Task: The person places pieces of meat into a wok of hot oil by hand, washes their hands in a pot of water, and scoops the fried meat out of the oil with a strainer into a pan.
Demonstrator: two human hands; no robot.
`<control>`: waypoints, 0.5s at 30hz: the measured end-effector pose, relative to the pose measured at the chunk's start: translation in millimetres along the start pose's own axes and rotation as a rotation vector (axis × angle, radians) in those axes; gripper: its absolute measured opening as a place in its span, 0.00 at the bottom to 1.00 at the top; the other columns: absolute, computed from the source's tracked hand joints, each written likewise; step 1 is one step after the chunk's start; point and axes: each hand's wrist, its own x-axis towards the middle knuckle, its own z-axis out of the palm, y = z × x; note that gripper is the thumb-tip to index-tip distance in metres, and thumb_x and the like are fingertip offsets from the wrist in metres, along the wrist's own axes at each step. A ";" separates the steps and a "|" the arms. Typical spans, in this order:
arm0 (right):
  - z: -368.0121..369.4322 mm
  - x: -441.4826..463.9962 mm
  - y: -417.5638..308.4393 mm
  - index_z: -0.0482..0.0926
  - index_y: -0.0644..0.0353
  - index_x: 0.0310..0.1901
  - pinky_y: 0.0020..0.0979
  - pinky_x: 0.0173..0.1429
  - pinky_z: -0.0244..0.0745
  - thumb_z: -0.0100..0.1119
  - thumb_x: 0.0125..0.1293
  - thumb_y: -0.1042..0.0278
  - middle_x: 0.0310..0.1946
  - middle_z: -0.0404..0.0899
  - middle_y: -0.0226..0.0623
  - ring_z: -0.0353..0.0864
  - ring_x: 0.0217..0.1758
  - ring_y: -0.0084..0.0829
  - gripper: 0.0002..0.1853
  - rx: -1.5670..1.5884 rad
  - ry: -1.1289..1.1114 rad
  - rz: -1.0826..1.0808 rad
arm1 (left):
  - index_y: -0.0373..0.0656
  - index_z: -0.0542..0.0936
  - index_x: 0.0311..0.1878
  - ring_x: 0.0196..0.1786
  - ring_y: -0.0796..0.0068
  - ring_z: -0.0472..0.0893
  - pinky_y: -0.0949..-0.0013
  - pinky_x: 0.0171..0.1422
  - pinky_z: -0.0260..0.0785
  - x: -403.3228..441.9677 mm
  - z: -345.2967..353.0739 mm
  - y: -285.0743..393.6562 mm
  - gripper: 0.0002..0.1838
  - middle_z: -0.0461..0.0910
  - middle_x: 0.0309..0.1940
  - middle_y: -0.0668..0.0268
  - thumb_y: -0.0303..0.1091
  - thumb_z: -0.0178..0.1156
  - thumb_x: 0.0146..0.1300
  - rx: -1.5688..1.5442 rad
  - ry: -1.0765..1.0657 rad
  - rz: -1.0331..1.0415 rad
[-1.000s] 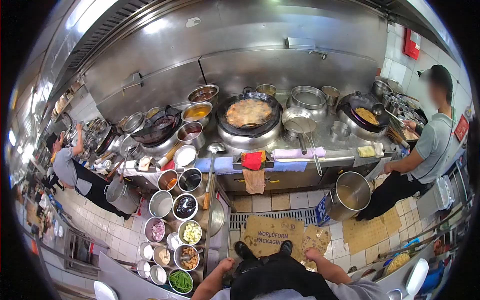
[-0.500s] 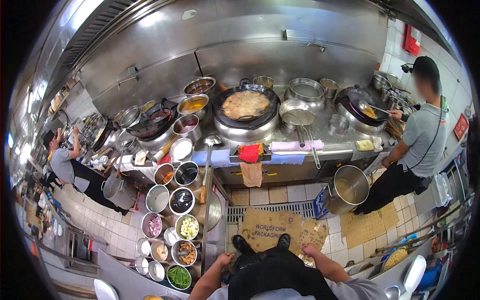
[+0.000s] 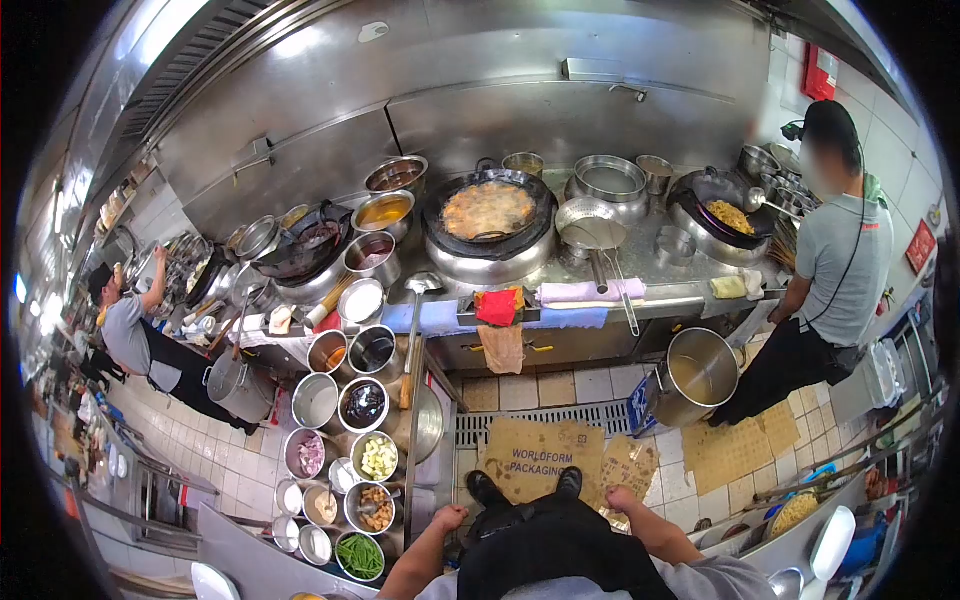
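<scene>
My left hand (image 3: 449, 518) hangs low at my left side with its fingers curled closed and nothing visible in it. On the other side, my right hand (image 3: 621, 499) is also closed in a loose fist, apparently holding nothing. Nearest to my left hand are metal pots of ingredients: green beans (image 3: 360, 555), brown chunks (image 3: 376, 508) and pale green cubes (image 3: 380, 457). In front of me, a large wok (image 3: 432, 222) of bubbling oil holds orange-brown frying food (image 3: 488, 209). A mesh strainer (image 3: 592, 224) rests to its right, and a long-handled ladle (image 3: 424, 284) lies across the pots at left.
At right, a co-worker (image 3: 845, 255) holds a ladle (image 3: 757, 200) beside a wok of noodle-like food (image 3: 730, 217). A tall stockpot (image 3: 703, 367) stands on the floor. Flattened cardboard (image 3: 560, 436) lies underfoot. Another person (image 3: 135, 325) works at far left, near a pot (image 3: 240, 392).
The right co-worker's ladle has moved right, off the wok's food, and the co-worker's body has turned slightly. At far left, the other person's arms have shifted. My hands have barely moved.
</scene>
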 end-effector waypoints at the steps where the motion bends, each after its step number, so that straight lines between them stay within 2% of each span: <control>1: -0.5 -0.2 0.2 0.77 0.60 0.29 0.33 0.24 0.71 0.44 0.53 0.61 0.18 0.75 0.42 0.75 0.16 0.34 0.13 -0.048 0.016 -0.026 | 0.51 0.78 0.42 0.51 0.60 0.73 0.63 0.55 0.64 -0.2 0.0 0.4 0.20 0.75 0.45 0.61 0.53 0.48 0.54 0.026 0.017 -0.019; 3: -0.3 -1.1 0.3 0.77 0.60 0.28 0.33 0.25 0.71 0.44 0.53 0.61 0.18 0.75 0.43 0.75 0.16 0.36 0.13 -0.096 0.031 -0.053 | 0.51 0.78 0.42 0.51 0.61 0.73 0.63 0.56 0.63 0.1 -1.3 0.4 0.20 0.75 0.46 0.61 0.53 0.48 0.54 0.022 -0.007 -0.069; 7: -0.3 -3.8 0.1 0.78 0.60 0.30 0.37 0.35 0.72 0.45 0.52 0.61 0.26 0.77 0.46 0.77 0.28 0.43 0.14 -0.140 0.116 -0.057 | 0.52 0.78 0.42 0.53 0.62 0.72 0.65 0.57 0.63 -4.6 -6.9 7.3 0.20 0.75 0.47 0.61 0.51 0.48 0.53 0.123 -0.001 -0.190; 8: -2.1 -5.7 -2.4 0.78 0.59 0.31 0.38 0.39 0.72 0.45 0.52 0.61 0.29 0.78 0.47 0.77 0.33 0.45 0.14 -0.208 0.158 -0.048 | 0.52 0.78 0.42 0.53 0.62 0.72 0.65 0.57 0.63 -5.4 -7.0 7.3 0.20 0.75 0.47 0.61 0.51 0.48 0.53 0.122 -0.001 -0.190; 9: -4.1 -6.9 -5.2 0.78 0.59 0.31 0.38 0.39 0.72 0.45 0.52 0.61 0.29 0.78 0.47 0.77 0.33 0.45 0.14 -0.209 0.158 -0.048 | 0.52 0.78 0.42 0.53 0.62 0.72 0.65 0.57 0.63 -7.0 -6.8 6.9 0.19 0.75 0.46 0.61 0.51 0.49 0.52 0.091 0.009 -0.180; 11: -4.1 -6.4 -5.5 0.79 0.58 0.33 0.39 0.44 0.71 0.44 0.52 0.60 0.34 0.77 0.47 0.76 0.40 0.46 0.15 -0.120 0.124 0.012 | 0.52 0.78 0.41 0.53 0.62 0.72 0.65 0.56 0.63 -9.2 -5.7 4.5 0.19 0.75 0.46 0.60 0.50 0.50 0.52 0.060 0.019 -0.170; 13: -6.7 -9.8 -8.6 0.79 0.58 0.32 0.39 0.44 0.71 0.44 0.52 0.60 0.33 0.77 0.47 0.76 0.39 0.46 0.15 -0.160 0.139 -0.016 | 0.52 0.79 0.41 0.51 0.62 0.73 0.65 0.55 0.64 -11.5 -5.3 7.5 0.19 0.76 0.44 0.60 0.50 0.50 0.51 0.047 0.048 -0.155; 15: -11.9 -15.4 -13.0 0.79 0.58 0.32 0.39 0.44 0.71 0.43 0.53 0.59 0.33 0.77 0.47 0.76 0.39 0.46 0.16 -0.183 0.170 -0.013 | 0.52 0.78 0.41 0.51 0.62 0.74 0.64 0.55 0.64 -9.9 -7.0 9.9 0.19 0.76 0.44 0.61 0.50 0.50 0.51 0.064 -0.010 -0.138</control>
